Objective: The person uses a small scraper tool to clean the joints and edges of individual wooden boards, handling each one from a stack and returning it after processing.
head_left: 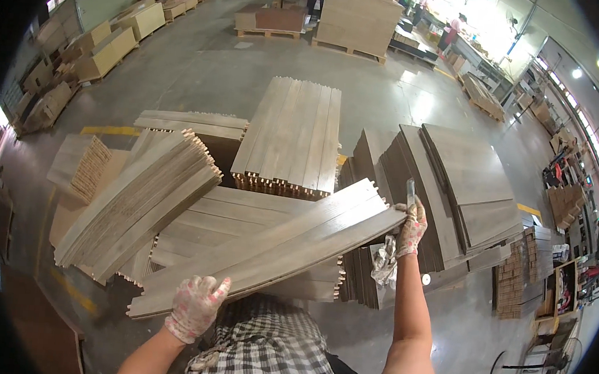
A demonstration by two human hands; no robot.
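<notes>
Above the stacks, left hand [196,307] and right hand [411,228] apparently grip the plank bundle [268,247], fingers closed; lowering it needs level ends.

A fanned pile of dark boards [464,183] lies on the concrete floor [204,71]. Tall stacked pallets [358,16] stand far behind. Pale crates [109,48] line the left wall.

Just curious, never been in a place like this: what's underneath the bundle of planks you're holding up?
Under the held planks lies a flat stack of boards, partly covered by the bundle. What the stack rests on is hidden.
</notes>
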